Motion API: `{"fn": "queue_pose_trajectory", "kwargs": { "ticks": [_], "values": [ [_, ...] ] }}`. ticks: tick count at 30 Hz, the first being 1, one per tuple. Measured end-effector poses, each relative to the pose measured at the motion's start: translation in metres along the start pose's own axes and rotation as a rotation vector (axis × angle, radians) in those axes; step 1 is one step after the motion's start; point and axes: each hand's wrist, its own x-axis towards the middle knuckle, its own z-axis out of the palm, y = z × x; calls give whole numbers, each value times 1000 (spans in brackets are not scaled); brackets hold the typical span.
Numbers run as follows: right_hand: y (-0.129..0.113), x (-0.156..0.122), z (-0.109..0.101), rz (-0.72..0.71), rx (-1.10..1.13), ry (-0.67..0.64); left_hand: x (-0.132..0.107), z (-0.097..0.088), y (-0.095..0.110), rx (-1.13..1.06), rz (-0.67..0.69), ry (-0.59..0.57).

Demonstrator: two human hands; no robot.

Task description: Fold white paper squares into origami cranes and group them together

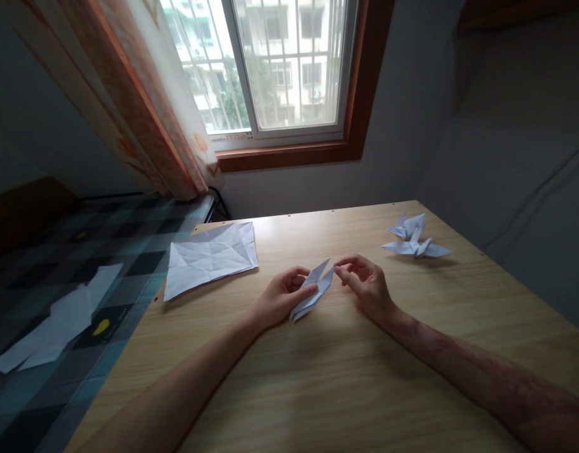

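Note:
A narrow folded white paper piece [313,292] with two pointed tips lies on the wooden table [346,377] between my hands. My left hand [282,297] grips its middle, thumb on top and fingers curled round it. My right hand [367,283] pinches the right-hand tip between thumb and forefinger, the other fingers curled.
A creased, unfolded white sheet [209,258] lies at the table's far left. Finished paper cranes [415,239] sit at the far right. Left of the table is a checked bed cover [58,270] with loose white paper [58,324]. Behind are a curtain [143,100] and a window [280,63].

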Motion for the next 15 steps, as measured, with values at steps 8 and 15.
{"fn": "queue_pose_trajectory", "kwargs": {
  "ticks": [8, 15],
  "values": [
    [1, 1, 3, 30, -12, 59, -1, 2, -2, 64, 20, 16],
    [0, 3, 3, 37, 57, 51, -3, 4, 1, 133, 39, 46]
  ]
}}
